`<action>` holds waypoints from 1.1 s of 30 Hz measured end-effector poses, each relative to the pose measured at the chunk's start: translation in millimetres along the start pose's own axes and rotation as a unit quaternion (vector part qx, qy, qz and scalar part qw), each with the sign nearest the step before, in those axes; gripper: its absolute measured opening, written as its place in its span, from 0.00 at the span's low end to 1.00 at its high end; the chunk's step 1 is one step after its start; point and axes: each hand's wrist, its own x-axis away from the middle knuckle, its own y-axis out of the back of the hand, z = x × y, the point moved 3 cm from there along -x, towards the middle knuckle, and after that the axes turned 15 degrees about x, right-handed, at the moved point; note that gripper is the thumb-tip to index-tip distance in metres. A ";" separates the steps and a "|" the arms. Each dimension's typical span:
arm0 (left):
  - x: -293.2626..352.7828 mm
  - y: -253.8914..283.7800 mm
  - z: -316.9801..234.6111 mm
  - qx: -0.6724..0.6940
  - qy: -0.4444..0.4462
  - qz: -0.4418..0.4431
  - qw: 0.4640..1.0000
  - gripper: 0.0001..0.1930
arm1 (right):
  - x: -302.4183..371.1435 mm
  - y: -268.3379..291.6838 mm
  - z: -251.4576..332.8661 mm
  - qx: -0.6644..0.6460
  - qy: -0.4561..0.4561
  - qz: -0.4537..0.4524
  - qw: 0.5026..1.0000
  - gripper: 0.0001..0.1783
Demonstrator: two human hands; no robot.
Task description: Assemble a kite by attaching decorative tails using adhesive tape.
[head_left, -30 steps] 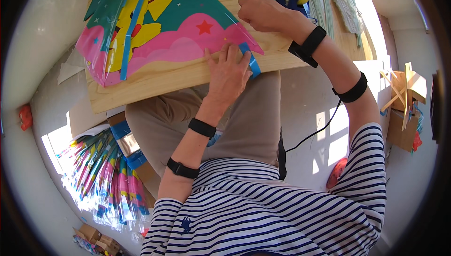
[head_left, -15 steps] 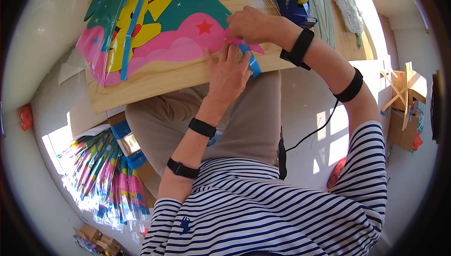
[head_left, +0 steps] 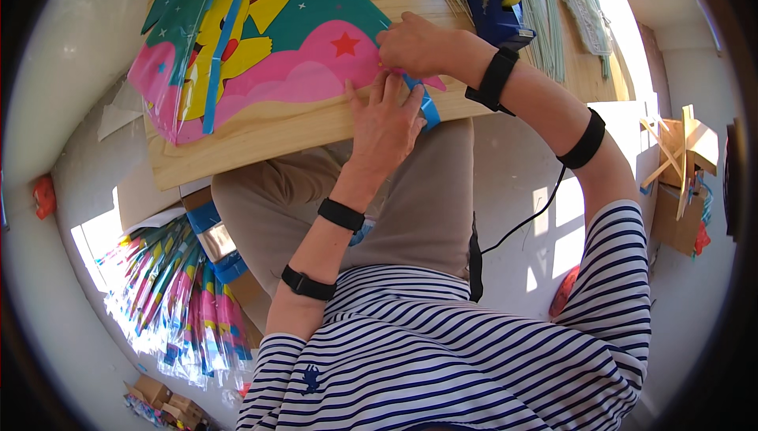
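I am noting the right hand [head_left: 407, 48], which has shifted from beside the dispenser [head_left: 483, 4], bunching over the corner of the sheet [head_left: 308, 56] on the table [head_left: 276, 132], any grip hidden, while the left hand [head_left: 383, 127] is pressing flat, fingers spread, so work is centring there.

Under the left fingers [head_left: 378, 90] I see a smooth, thin sheet [head_left: 304, 32] like plastic film, softly sheened; the blue strip [head_left: 430, 109] just beside them gleams like glossy ribbon. The tabletop [head_left: 257, 139] below their tips is smooth, pale grained wood. Past the right fingers [head_left: 392, 50], the tape dispenser [head_left: 479, 4] looks like hard, shiny plastic.
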 end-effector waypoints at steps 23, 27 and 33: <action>-0.5 1.4 -1.0 0.005 0.001 0.002 1.000 0.25 | -3.8 -12.9 2.4 0.004 -0.017 -0.022 1.000 0.07; -0.1 1.2 -0.4 0.009 0.003 0.007 1.000 0.25 | -4.5 -11.2 2.1 0.015 -0.020 -0.022 0.999 0.07; -0.2 0.7 -0.9 0.013 0.001 0.005 1.000 0.25 | -4.7 -8.5 1.3 0.024 -0.028 -0.019 0.999 0.07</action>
